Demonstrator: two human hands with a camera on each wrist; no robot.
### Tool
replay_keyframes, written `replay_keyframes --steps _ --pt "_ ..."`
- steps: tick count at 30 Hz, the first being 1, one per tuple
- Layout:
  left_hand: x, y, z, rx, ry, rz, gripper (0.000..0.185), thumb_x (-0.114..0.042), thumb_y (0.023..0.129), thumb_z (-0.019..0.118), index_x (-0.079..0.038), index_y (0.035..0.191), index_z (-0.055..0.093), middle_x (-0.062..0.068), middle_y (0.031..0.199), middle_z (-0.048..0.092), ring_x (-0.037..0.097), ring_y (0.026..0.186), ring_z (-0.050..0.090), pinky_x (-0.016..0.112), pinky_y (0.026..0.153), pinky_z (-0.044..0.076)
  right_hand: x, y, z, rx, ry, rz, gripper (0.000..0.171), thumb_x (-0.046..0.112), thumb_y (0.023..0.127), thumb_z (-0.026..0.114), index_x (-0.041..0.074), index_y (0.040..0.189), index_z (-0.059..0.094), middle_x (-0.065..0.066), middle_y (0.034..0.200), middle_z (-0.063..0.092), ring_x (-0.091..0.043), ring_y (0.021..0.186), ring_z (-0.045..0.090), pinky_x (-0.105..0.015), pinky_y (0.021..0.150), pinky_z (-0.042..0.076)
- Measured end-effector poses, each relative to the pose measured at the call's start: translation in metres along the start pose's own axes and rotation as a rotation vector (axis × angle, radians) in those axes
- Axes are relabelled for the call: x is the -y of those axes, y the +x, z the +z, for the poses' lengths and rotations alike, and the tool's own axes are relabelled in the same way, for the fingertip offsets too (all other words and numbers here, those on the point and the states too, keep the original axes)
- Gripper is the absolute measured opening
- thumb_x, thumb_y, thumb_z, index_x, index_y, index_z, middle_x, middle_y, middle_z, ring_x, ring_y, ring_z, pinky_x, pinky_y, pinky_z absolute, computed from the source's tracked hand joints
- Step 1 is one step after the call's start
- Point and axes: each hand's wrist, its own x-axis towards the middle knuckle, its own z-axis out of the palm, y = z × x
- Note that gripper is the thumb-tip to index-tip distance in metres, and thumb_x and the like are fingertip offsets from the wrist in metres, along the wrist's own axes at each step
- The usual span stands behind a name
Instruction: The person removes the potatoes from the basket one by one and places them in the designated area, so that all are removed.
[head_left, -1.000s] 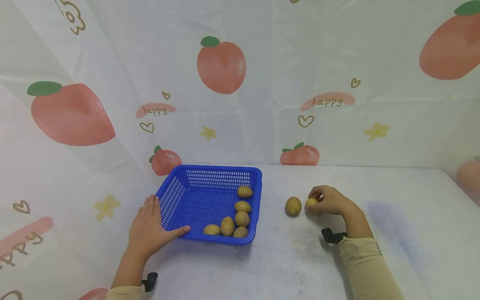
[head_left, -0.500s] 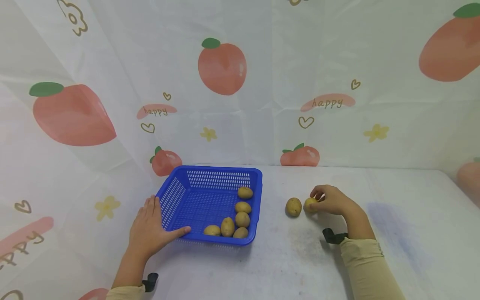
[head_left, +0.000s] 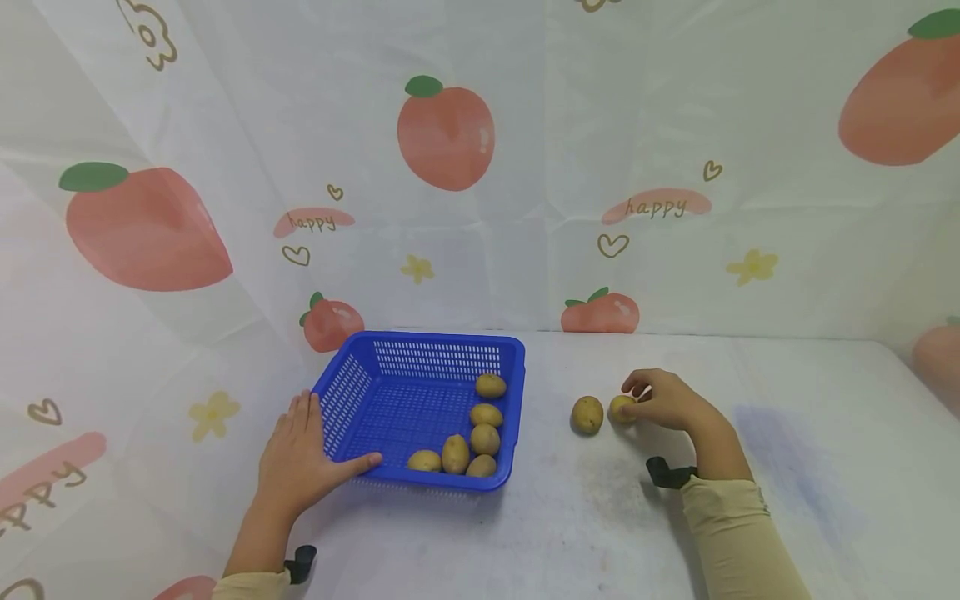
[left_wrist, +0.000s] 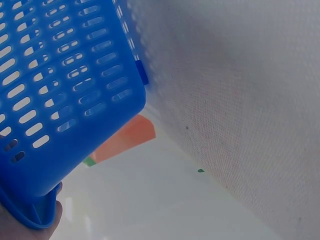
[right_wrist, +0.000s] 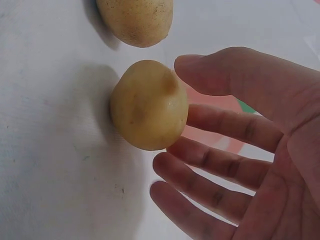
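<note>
"While the small potato (right_wrist: 149, 105) rests on the table (head_left: 555, 533), just beside but apart from a second potato (head_left: 587, 415), how will it handle?"

"Likely light, firm, smooth-skinned — take it across its widest sides."

"Grip?"

"Right hand (head_left: 663, 402): thumb and fingers loosely spread about it, no clear pinch. Left hand (head_left: 295, 462): spread against the blue basket (head_left: 512, 408) — six potatoes (head_left: 455, 454) inside."

Head view: "happy" on pink streak (head_left: 313, 218) left of centre, "happy" again on second streak (head_left: 656, 205) right of centre, both printed on white backdrop (head_left: 510, 250). Third streak (head_left: 60, 475), lower left, cut by frame edge: "ppy" legible.
</note>
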Motion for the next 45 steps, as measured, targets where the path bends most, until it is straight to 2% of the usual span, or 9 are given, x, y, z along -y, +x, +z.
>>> replay_keyframes --steps 11,18,28,36,40,45 --pt "0.002 -0.001 0.006 -0.006 -0.022 -0.015 0.151 -0.091 0.074 0.068 0.015 0.164 0.009 0.039 0.171 0.014 0.057 0.159 0.018 0.071 0.129 0.02 0.006 0.002 -0.003 -0.048 -0.049 -0.074 0.037 0.025 0.091 0.081 0.0 0.117 0.071 -0.021 0.118 0.071 -0.037 0.109 0.069 -0.047 0.09 0.058" --pt "-0.003 -0.002 0.0 -0.009 -0.024 -0.017 0.15 -0.089 0.074 0.069 0.017 0.162 0.011 0.041 0.17 0.015 0.059 0.158 0.019 0.071 0.129 0.02 0.03 0.009 -0.005 -0.105 -0.042 -0.173 0.034 0.024 0.092 0.081 0.001 0.116 0.071 -0.02 0.122 0.071 -0.04 0.112 0.068 -0.054 0.095 0.058" --pt "-0.003 0.0 0.001 -0.014 -0.01 -0.009 0.149 -0.09 0.075 0.068 0.017 0.162 0.012 0.041 0.17 0.017 0.059 0.158 0.02 0.071 0.129 0.02 0.087 0.026 -0.009 -0.123 -0.044 -0.325 0.032 0.018 0.092 0.082 0.003 0.119 0.071 -0.012 0.122 0.073 -0.034 0.113 0.068 -0.057 0.099 0.057" --pt "-0.005 0.002 0.002 -0.001 -0.017 -0.004 0.149 -0.09 0.075 0.066 0.016 0.163 0.011 0.04 0.171 0.015 0.058 0.159 0.018 0.07 0.13 0.018 0.146 0.044 -0.007 -0.096 -0.125 -0.392 0.034 0.022 0.093 0.082 0.007 0.122 0.072 -0.009 0.121 0.072 -0.032 0.116 0.068 -0.051 0.098 0.061" --pt "-0.004 0.002 0.003 -0.014 -0.022 0.005 0.149 -0.09 0.074 0.068 0.017 0.163 0.012 0.041 0.17 0.017 0.059 0.158 0.02 0.071 0.129 0.02 0.174 0.058 -0.003 -0.055 -0.144 -0.447 0.031 0.02 0.093 0.08 0.006 0.12 0.073 -0.012 0.121 0.072 -0.035 0.116 0.068 -0.049 0.099 0.061" --pt "0.0 0.0 0.006 -0.033 -0.022 0.004 0.15 -0.09 0.073 0.069 0.017 0.162 0.013 0.041 0.169 0.018 0.059 0.157 0.022 0.072 0.127 0.022 0.212 0.081 0.007 0.015 -0.219 -0.493 0.031 0.021 0.094 0.078 0.007 0.121 0.073 -0.011 0.122 0.071 -0.035 0.118 0.069 -0.046 0.101 0.06"
